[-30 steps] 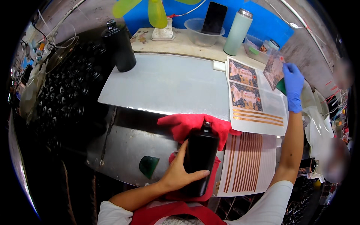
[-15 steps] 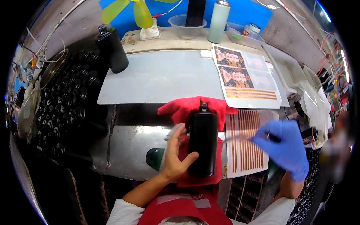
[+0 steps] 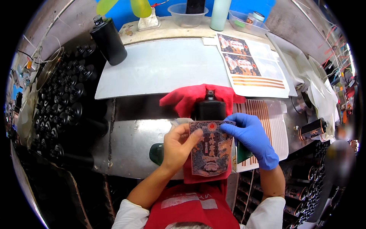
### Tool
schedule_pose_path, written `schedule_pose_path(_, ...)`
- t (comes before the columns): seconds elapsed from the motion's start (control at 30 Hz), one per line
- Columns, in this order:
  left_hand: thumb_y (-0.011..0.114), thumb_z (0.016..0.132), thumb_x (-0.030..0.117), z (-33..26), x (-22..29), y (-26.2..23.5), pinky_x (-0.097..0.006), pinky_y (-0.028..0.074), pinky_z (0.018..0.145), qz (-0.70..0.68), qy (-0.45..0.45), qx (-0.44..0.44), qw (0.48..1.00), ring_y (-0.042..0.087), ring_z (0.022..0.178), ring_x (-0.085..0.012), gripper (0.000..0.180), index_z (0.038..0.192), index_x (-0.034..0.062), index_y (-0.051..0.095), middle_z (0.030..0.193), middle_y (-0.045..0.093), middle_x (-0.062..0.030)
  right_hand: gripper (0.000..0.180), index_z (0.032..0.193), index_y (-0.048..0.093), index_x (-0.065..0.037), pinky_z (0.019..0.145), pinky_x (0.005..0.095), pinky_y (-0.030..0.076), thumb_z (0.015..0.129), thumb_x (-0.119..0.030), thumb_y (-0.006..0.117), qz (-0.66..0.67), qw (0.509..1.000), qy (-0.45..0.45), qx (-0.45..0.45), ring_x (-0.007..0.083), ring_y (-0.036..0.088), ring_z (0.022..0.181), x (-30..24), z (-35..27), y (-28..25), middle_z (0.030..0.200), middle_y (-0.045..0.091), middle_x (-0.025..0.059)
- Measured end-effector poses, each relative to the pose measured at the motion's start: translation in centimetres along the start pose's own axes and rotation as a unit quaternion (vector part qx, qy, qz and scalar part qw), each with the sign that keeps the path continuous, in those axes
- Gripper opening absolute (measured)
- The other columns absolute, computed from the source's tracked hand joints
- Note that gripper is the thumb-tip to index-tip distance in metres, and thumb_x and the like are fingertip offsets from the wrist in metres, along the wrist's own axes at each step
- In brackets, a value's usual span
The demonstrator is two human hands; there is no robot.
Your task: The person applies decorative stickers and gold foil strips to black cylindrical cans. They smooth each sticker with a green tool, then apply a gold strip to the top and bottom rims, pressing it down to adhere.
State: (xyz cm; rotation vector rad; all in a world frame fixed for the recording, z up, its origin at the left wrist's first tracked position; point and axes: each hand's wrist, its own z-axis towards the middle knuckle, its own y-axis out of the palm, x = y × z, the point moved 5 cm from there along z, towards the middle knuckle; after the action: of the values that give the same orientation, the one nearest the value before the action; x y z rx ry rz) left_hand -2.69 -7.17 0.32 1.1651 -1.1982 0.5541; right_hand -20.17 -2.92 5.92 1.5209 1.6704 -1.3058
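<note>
A decorated label sheet (image 3: 211, 152), dark with copper-toned print and a red dot near its top, is held up between my hands. My bare left hand (image 3: 180, 143) pinches its upper left edge between thumb and fingers. My right hand (image 3: 248, 133), in a blue glove, grips its upper right corner. Behind the label a glossy black bottle (image 3: 210, 110) lies with its neck away from me; the label hides the lower part of its body. Red cloth (image 3: 183, 100) is bunched around the bottle's neck, and more red cloth shows beneath.
Sheets with copper stripes (image 3: 261, 110) lie right of the bottle. Printed label sheets (image 3: 259, 82) rest on the pale board (image 3: 164, 72). A second black bottle (image 3: 109, 42) stands far left, beside many black bottles (image 3: 65, 103). A dark green object (image 3: 156, 153) sits by my left wrist.
My right hand has come leftward from over the striped sheets to the bottle. My left hand has left the bottle's side, and both hands now hold the label in front of it.
</note>
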Motion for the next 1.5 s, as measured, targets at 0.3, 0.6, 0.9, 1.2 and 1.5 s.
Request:
schedule_pose_path(0.3, 0.062, 0.087, 0.012, 2.0, -1.1, -0.8, -0.018, 0.039, 0.048, 0.045, 0.031, 0.083, 0.995, 0.052, 0.056, -0.0035, 0.012, 0.085, 0.0003, 0.062, 0.069, 0.060, 0.0008, 0.015, 0.084, 0.065, 0.001, 0.059, 0.0188, 0.044, 0.080, -0.013, 0.068, 0.125, 0.991, -0.004, 0.056, 0.0053, 0.055, 0.065, 2.1, 2.2, -0.2, 0.073, 0.064, 0.0030)
schedule_pose_path(0.6, 0.062, 0.087, 0.011, 3.7, -1.2, -0.5, -0.018, 0.035, 0.043, 0.051, 0.080, 0.089, 0.992, 0.048, 0.050, -0.0031, 0.013, 0.080, 0.0014, 0.058, 0.064, 0.055, 0.0025, 0.013, 0.081, 0.064, 0.000, 0.046, 0.0166, 0.037, 0.079, -0.012, 0.069, 0.135, 0.986, 0.012, 0.093, 0.0028, 0.050, 0.051, 2.3, 3.3, -0.5, 0.067, 0.061, 0.0018)
schedule_pose_path(0.9, 0.061, 0.087, 0.008, 4.7, -2.0, -0.5, -0.017, 0.036, 0.046, 0.015, 0.099, 0.078, 0.992, 0.049, 0.058, -0.0025, 0.009, 0.082, 0.0022, 0.055, 0.075, 0.055, 0.0009, 0.012, 0.080, 0.064, -0.001, 0.047, 0.0169, 0.038, 0.078, -0.011, 0.070, 0.146, 0.983, 0.005, 0.108, 0.0031, 0.050, 0.052, 2.6, 3.7, -0.6, 0.066, 0.061, 0.0011)
schedule_pose_path(1.2, 0.064, 0.084, 0.006, 4.5, -2.9, -0.9, -0.021, 0.043, 0.072, -0.049, 0.081, 0.110, 0.990, 0.051, 0.083, -0.0091, 0.033, 0.111, 0.0027, 0.045, 0.098, 0.051, -0.0030, 0.018, 0.089, 0.060, -0.002, 0.049, 0.0164, 0.039, 0.078, -0.012, 0.071, 0.181, 0.972, -0.042, 0.141, 0.0025, 0.050, 0.057, 3.5, 4.5, -0.6, 0.073, 0.059, 0.0008)
schedule_pose_path(1.5, 0.080, 0.069, 0.020, 5.7, -1.9, 0.2, -0.022, 0.040, 0.065, 0.141, 0.129, 0.129, 0.973, 0.047, 0.078, -0.0094, 0.048, 0.099, 0.0045, 0.046, 0.094, 0.046, -0.0041, 0.043, 0.097, 0.051, -0.004, 0.053, 0.0149, 0.036, 0.067, -0.014, 0.080, 0.127, 0.982, -0.079, 0.116, 0.0008, 0.039, 0.060, 3.3, 5.3, 0.4, 0.069, 0.042, -0.0058)
